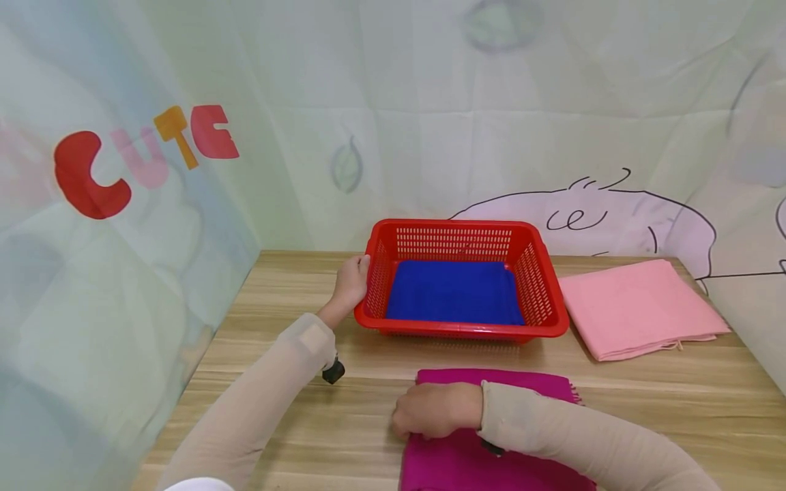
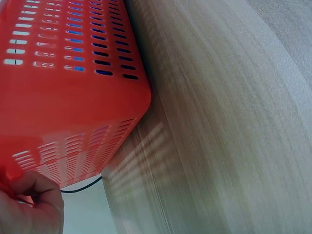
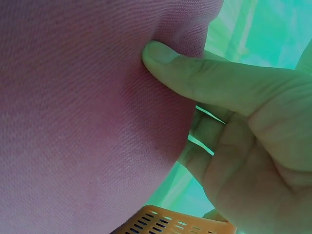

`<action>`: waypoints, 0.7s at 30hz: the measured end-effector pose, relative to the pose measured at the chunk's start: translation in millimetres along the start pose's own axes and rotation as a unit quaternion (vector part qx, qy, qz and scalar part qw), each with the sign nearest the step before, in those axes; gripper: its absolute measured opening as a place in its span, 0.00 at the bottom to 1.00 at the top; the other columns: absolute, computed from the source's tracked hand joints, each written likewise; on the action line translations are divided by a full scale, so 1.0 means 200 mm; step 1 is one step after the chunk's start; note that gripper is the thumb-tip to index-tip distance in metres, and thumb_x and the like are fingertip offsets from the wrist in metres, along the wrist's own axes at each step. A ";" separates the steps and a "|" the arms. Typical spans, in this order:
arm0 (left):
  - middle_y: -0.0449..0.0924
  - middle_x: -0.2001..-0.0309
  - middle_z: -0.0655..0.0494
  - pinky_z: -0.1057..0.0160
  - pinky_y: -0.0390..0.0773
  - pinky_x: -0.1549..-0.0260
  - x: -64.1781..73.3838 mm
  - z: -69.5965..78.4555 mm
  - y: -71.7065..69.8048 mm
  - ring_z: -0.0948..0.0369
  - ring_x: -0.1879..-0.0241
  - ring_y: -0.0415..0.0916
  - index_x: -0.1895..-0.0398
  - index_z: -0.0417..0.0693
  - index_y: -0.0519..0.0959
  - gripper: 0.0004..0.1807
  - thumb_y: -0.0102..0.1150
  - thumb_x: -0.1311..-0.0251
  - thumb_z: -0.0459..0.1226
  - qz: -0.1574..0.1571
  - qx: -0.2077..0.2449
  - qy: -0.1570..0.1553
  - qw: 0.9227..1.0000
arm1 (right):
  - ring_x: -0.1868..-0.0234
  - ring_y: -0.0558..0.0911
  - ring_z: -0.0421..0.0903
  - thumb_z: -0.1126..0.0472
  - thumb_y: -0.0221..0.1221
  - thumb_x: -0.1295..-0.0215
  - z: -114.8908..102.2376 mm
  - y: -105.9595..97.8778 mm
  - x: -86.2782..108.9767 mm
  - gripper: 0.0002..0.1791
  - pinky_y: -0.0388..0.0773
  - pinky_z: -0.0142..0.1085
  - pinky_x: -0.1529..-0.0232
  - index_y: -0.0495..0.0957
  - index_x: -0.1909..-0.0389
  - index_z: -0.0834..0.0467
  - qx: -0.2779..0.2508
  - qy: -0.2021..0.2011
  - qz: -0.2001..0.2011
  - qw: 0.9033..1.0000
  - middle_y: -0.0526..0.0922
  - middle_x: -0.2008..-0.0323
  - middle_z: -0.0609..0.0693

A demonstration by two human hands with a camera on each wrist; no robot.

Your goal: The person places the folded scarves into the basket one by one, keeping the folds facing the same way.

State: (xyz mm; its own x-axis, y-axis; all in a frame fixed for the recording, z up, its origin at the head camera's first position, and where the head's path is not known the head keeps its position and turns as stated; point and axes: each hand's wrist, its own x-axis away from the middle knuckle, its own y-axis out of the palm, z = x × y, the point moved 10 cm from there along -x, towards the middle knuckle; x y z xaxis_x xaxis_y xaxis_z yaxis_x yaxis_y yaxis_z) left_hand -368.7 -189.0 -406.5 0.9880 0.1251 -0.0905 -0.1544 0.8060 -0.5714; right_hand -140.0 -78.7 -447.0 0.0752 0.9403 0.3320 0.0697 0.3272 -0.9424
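My left hand (image 1: 351,281) grips the left rim of a red plastic basket (image 1: 460,330) with slotted sides. Inside the basket, a folded blue cloth (image 1: 454,293) lies flat on the bottom. In front of it is a folded magenta scarf (image 1: 448,467) with a short fringe at its right edge. My right hand (image 1: 437,409) pinches the scarf's left edge. In the right wrist view, the thumb presses on the scarf (image 3: 87,107) from one side and the fingers pass behind it. The left wrist view has the left hand (image 2: 36,207) holding the rim at the lower left.
To the right of the basket lies a folded pink cloth (image 1: 641,310) with a little fringe. Everything stands on a wood-grain table (image 1: 344,436). Printed curtains (image 1: 417,150) hang close behind the table and along its left side.
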 end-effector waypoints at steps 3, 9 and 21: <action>0.75 0.69 0.43 0.56 0.81 0.63 0.00 0.00 0.00 0.49 0.69 0.76 0.55 0.29 0.77 0.19 0.39 0.21 0.37 0.005 -0.004 0.006 1.000 | 0.77 0.62 0.35 0.70 0.68 0.50 -0.01 0.00 0.00 0.20 0.57 0.26 0.76 0.68 0.84 0.50 0.009 -0.004 0.004 1.000 0.63 0.83 0.40; 0.75 0.71 0.44 0.58 0.80 0.65 0.00 0.00 0.00 0.50 0.70 0.76 0.58 0.30 0.77 0.18 0.40 0.21 0.37 0.006 -0.003 0.004 1.000 | 0.77 0.65 0.34 0.69 0.69 0.51 -0.01 0.00 -0.02 0.17 0.59 0.27 0.77 0.71 0.84 0.49 0.021 -0.005 0.007 1.000 0.66 0.83 0.39; 0.76 0.69 0.41 0.55 0.80 0.64 -0.01 0.00 -0.01 0.47 0.67 0.77 0.54 0.27 0.77 0.20 0.39 0.21 0.37 0.011 -0.007 0.006 1.000 | 0.77 0.63 0.35 0.69 0.69 0.51 -0.02 -0.02 -0.03 0.19 0.59 0.25 0.77 0.68 0.84 0.49 0.014 -0.011 0.011 1.000 0.64 0.83 0.40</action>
State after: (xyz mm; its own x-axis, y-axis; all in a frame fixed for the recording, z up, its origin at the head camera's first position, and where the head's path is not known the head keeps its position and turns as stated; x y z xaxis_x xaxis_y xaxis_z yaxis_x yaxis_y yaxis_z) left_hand -370.0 -190.0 -405.8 0.9845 0.1352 -0.1120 -0.1753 0.7951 -0.5806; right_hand -136.6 -86.3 -446.1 0.0537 0.9491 0.3103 0.0413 0.3084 -0.9504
